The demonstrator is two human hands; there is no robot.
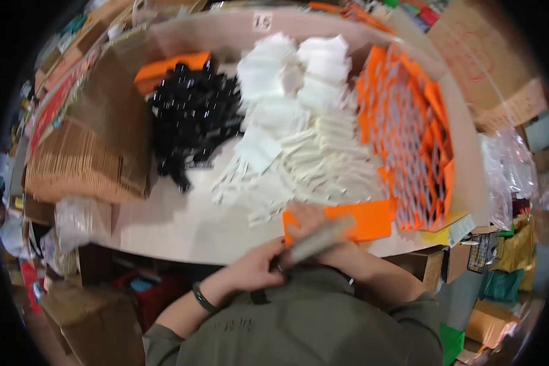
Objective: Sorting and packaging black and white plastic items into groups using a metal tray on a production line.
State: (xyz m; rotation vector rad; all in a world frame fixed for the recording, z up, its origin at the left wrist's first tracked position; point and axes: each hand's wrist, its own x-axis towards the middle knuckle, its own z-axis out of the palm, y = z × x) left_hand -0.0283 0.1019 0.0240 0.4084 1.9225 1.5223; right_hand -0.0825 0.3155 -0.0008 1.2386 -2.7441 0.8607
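Note:
My left hand (259, 266), with a dark bracelet on its wrist, is closed at the table's near edge. It grips the dark lower end of a long greyish strip (320, 240), smeared by motion, so its kind is unclear. The strip slants up across my right wrist. My right hand (307, 219) grasps the left end of a flat orange box (371, 221) at the front of the table; its fingers are partly blurred. Just beyond both hands lie many thin white packets (329, 158), fanned out over the table, with white sheets (268, 70) stacked behind them.
Glossy black parts (192, 113) form a heap at the left, before another orange box (171, 70). Further left, a carton holds a row of brown cardboard pieces (79, 161). Folded orange boxes (405, 137) stand packed at the right. A raised rim (213, 30) borders the table (158, 222).

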